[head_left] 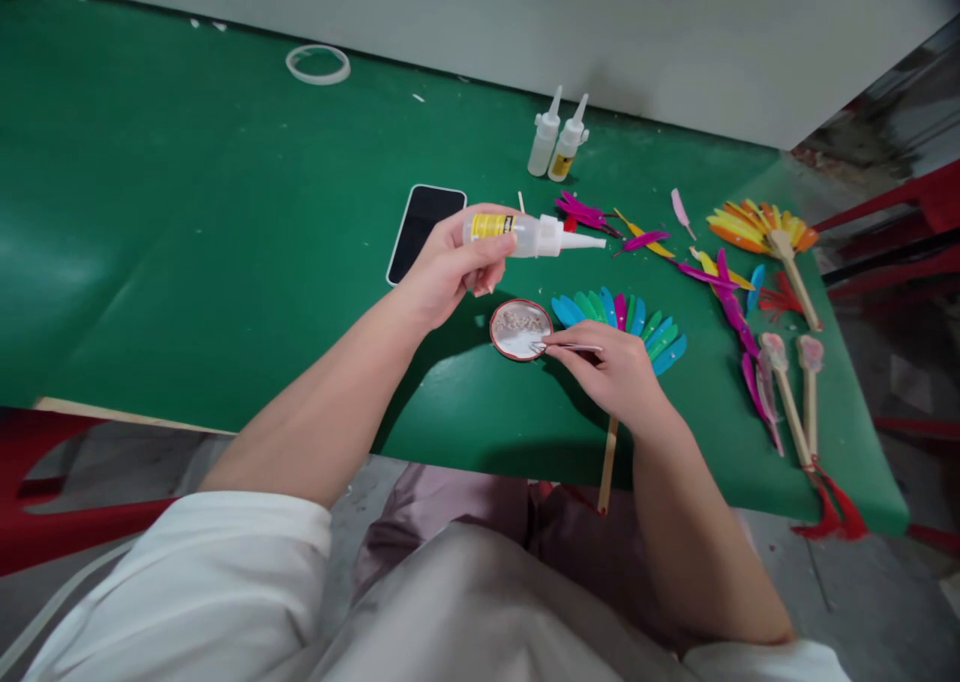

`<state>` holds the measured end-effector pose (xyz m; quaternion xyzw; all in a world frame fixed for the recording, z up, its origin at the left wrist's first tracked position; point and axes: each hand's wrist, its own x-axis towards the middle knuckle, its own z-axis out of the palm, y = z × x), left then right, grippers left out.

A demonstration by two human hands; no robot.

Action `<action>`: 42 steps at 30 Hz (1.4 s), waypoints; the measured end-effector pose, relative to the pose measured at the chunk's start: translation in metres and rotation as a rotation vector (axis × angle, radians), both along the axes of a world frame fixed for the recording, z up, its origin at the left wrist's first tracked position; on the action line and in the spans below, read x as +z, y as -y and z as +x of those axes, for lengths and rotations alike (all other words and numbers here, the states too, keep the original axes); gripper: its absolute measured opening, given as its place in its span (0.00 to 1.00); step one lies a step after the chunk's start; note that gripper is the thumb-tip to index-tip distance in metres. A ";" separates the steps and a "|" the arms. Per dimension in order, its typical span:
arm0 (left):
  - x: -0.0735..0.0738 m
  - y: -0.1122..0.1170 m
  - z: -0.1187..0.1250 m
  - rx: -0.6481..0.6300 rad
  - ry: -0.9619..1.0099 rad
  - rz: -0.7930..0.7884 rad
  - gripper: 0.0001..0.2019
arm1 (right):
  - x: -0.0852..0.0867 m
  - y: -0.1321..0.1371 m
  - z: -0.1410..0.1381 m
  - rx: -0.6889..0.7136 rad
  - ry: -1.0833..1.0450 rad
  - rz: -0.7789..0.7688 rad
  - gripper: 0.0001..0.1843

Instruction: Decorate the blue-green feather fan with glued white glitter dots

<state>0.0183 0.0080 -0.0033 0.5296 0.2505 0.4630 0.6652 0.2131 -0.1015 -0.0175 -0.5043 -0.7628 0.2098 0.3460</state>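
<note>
My left hand [457, 262] is closed round a clear glue bottle [529, 236] with a yellow label, held nearly level above the table, its white nozzle pointing right. In my right hand [611, 367] is a pair of metal tweezers [571, 347], pinched between the fingers. The tweezers' tips reach into a small round dish [521, 347] with a red rim, which holds tiny pale beads or bits too small to make out. Partly behind my right hand lies a fan of blue, green and magenta feathers [592, 307] with a wooden handle [609, 462] extending toward the table's front edge.
A phone [427, 222] lies beyond my left hand. Two glue bottles [544, 142] stand near the wall, with a tape ring [318, 65] further left. Loose feathers [731, 302], an orange feather fan [761, 230] and wooden handles with red tassels [784, 387] lie to the right.
</note>
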 end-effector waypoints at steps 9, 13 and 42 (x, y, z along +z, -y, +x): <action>0.002 0.001 0.000 0.003 -0.049 0.029 0.19 | -0.002 0.000 0.000 0.011 0.022 0.009 0.07; 0.001 0.001 0.000 -0.007 -0.022 0.009 0.19 | 0.000 0.000 -0.001 0.007 0.013 0.025 0.07; 0.003 0.021 0.008 -0.001 -0.063 -0.066 0.23 | 0.035 0.016 0.022 -0.419 -1.110 -0.092 0.04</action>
